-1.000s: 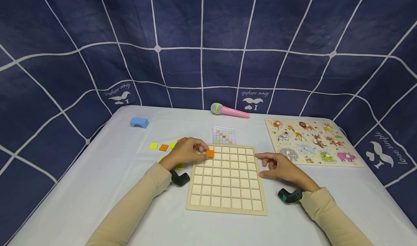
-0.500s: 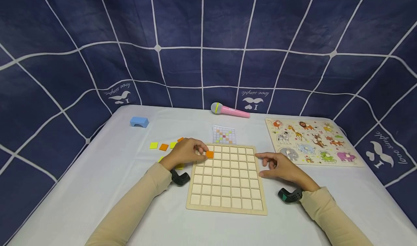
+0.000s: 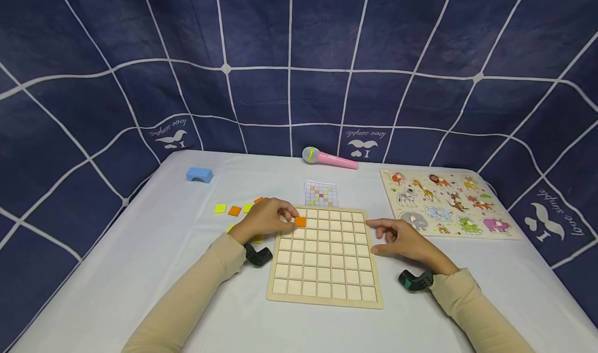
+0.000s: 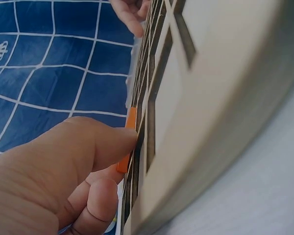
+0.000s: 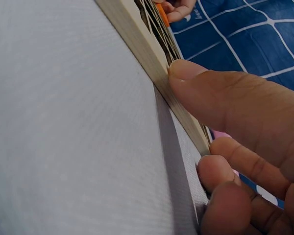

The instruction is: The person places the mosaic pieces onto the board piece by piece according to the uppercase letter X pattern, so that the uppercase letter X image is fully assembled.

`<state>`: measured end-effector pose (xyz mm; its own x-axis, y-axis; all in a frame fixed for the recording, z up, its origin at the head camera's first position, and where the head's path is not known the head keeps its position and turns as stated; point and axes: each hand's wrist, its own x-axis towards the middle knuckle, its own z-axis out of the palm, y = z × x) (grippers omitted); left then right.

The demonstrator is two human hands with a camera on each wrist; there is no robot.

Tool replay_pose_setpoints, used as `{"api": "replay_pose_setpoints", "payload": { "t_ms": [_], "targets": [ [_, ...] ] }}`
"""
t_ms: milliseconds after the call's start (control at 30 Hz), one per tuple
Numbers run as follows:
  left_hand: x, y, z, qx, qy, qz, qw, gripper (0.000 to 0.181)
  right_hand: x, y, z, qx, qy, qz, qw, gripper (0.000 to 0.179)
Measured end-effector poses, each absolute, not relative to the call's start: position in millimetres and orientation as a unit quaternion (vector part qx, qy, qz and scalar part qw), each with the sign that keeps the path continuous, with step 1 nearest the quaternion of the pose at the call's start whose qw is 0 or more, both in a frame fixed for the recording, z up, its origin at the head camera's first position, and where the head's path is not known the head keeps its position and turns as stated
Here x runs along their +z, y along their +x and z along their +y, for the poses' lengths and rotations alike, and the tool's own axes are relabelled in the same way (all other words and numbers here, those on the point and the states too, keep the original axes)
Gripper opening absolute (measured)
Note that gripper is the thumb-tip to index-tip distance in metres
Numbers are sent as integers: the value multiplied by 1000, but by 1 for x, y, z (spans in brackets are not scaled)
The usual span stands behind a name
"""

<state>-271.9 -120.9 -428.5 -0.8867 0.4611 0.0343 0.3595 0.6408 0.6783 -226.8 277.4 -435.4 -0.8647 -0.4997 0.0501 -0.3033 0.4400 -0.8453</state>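
My left hand (image 3: 268,218) pinches a small square orange tile (image 3: 301,222) between thumb and fingers, low over the far left part of a wooden grid board (image 3: 324,247). In the left wrist view the orange tile (image 4: 131,117) stands at the board's surface, partly hidden behind the thumb. On the opposite side, my right hand (image 3: 405,242) rests against the board's right edge. The right wrist view has its thumb (image 5: 206,90) on the edge of the wooden frame, its index finger at the edge farther along and the other fingers loosely bent.
Several loose yellow tiles (image 3: 220,208) and orange tiles (image 3: 234,211) lie left of the board, some hidden behind the left hand. A printed colour-grid card (image 3: 321,194) touches the far edge. Farther out are a blue arch block (image 3: 199,175), pink microphone (image 3: 334,160) and animal puzzle (image 3: 439,200).
The orange tile has shifted very slightly left and nearer in my left hand's pinch, then stayed there. My right hand has kept its place at the board's edge.
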Motion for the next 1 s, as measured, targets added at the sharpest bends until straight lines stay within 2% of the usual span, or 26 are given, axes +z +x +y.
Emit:
{"api": "replay_pose_setpoints", "payload": {
  "t_ms": [767, 1000],
  "targets": [
    [-426, -272, -121, 349, 232, 904, 79, 27, -434, -226, 277, -479, -243, 837, 102, 61],
    [-421, -271, -125, 369, 231, 898, 54, 22, -435, -226, 277, -479, -245, 837, 103, 61]
  ]
}}
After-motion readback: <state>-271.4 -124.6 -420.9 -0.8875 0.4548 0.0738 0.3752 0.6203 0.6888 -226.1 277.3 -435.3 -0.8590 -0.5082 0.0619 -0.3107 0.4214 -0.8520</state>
